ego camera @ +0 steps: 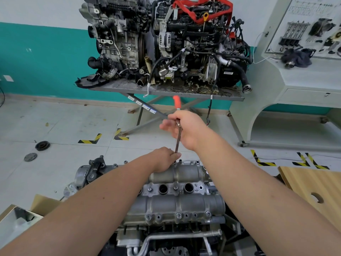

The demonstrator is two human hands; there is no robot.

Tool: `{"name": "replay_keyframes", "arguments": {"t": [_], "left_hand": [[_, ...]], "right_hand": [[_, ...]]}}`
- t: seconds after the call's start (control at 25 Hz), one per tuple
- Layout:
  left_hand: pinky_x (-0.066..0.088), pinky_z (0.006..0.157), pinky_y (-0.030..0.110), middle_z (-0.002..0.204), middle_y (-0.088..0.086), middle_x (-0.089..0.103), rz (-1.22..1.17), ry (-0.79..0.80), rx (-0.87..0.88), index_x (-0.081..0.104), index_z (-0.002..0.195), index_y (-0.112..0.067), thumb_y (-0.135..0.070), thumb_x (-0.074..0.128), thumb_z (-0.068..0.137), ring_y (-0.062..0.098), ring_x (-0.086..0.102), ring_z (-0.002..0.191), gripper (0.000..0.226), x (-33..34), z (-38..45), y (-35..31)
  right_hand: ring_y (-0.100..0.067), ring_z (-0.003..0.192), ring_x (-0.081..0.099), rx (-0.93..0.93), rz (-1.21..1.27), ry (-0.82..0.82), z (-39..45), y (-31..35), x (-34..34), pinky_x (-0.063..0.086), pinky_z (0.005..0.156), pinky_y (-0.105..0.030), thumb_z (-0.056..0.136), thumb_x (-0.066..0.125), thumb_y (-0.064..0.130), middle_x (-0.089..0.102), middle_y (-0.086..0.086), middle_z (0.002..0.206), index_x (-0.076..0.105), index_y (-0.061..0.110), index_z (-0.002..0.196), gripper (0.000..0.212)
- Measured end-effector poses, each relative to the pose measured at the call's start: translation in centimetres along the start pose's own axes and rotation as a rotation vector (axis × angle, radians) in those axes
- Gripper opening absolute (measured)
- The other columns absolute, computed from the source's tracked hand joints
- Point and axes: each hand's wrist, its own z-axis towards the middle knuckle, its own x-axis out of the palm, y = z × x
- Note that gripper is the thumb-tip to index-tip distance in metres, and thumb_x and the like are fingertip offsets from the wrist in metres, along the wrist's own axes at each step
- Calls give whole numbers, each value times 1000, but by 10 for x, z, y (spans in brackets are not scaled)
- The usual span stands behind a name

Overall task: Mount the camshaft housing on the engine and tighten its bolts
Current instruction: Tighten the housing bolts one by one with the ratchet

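Camshaft housing (177, 198): dull grey cast metal, two ribbed rounded lobes, round bores between; sits on the engine (166, 237) low centre. Right hand (186, 130) grips a slim steel ratchet wrench (178, 137), orange handle up, tip at a bolt (174, 162) on the far edge. Left hand (164, 159) pinches the tool's lower end. Pale tiled floor (55, 126), hazard-tape marks; teal-banded wall (36, 58).
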Motion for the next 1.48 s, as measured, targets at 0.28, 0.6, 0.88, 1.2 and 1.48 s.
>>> {"name": "replay_keyframes", "arguments": {"t": [0.28,0.6,0.88,1.2,1.48], "left_hand": [[44,97,42,119,16,60,5,16,-19,59,102,-7,-40,33,106,35,56,109,42,0,1,1],[43,96,27,123,15,62,-73,-34,-20,62,121,-3,-37,37,106,30,56,115,45,1,0,-5],[41,104,52,122,23,58,-132,-1,-44,59,119,-7,-53,22,92,39,52,120,65,1,-1,-6],[35,109,41,138,7,55,-177,14,-156,59,131,-14,-82,15,87,26,50,124,93,2,-5,-6],[40,94,38,126,15,61,-113,40,-135,63,114,-10,-71,15,95,29,56,108,80,-2,-5,-8]], "right_hand": [[-14,117,62,-200,92,-123,8,-43,4,44,99,-31,88,54,42,77,5,103,67,27,116,35],[-28,122,54,-1195,-721,-480,12,-61,-20,44,103,-32,98,57,20,49,-14,145,65,15,132,36],[-31,94,57,-897,-1773,-270,-4,-17,-2,32,72,-39,90,52,14,61,-7,97,55,15,110,20],[-25,68,65,-208,-1054,-74,-7,14,4,36,53,-27,96,45,14,65,-3,69,53,14,84,14],[-27,89,71,-89,651,-190,4,-24,-8,56,77,-32,98,56,10,67,-12,97,58,8,99,4]]}}
